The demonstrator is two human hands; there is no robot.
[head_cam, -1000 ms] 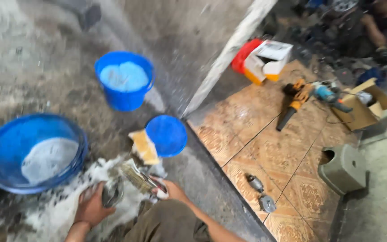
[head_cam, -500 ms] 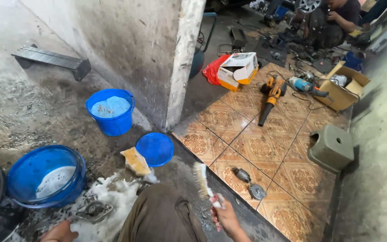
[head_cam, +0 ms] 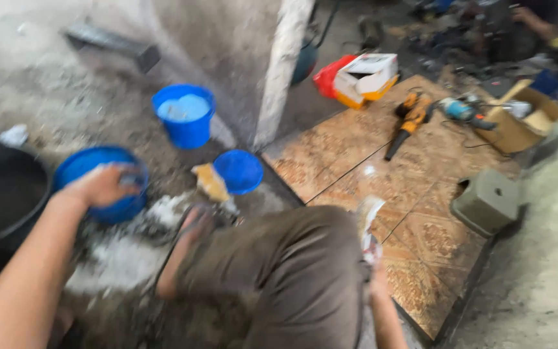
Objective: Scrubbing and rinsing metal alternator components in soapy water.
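The person squats on a rough, wet concrete floor (head_cam: 46,97), one knee in brown trousers (head_cam: 279,271) filling the lower middle of the view. The picture is motion-blurred, so fine detail is lost.

The left hand (head_cam: 101,186) lies on the rim of a wide, shallow blue plastic basin (head_cam: 98,184), fingers curled over the edge; whether they truly clamp it or only rest there I cannot tell. The right hand (head_cam: 377,278), right of the knee, is closed around the handle of a pale-bristled brush (head_cam: 367,223) that points upward, away from the basin.

Just right of the basin lies a patch of white foam (head_cam: 121,249) spread over the concrete, with some dark small object in it that is too smeared to identify. Beyond the foam, further right of the basin, sit a yellow sponge (head_cam: 209,182) and a small round blue plastic bowl (head_cam: 238,171). Behind the basin stands a blue plastic bucket (head_cam: 184,116) holding pale liquid. A large black tub (head_cam: 1,194) touches the basin's left side.

Judging by the lather already spread and the brush lifted clear of it, scrubbing seems partly done; the suds remain unrinsed and the object sits in them.

Well right of the basin, a brown patterned tile floor (head_cam: 330,152) carries an orange power tool (head_cam: 411,116) and a grey-green plastic stool (head_cam: 489,201).
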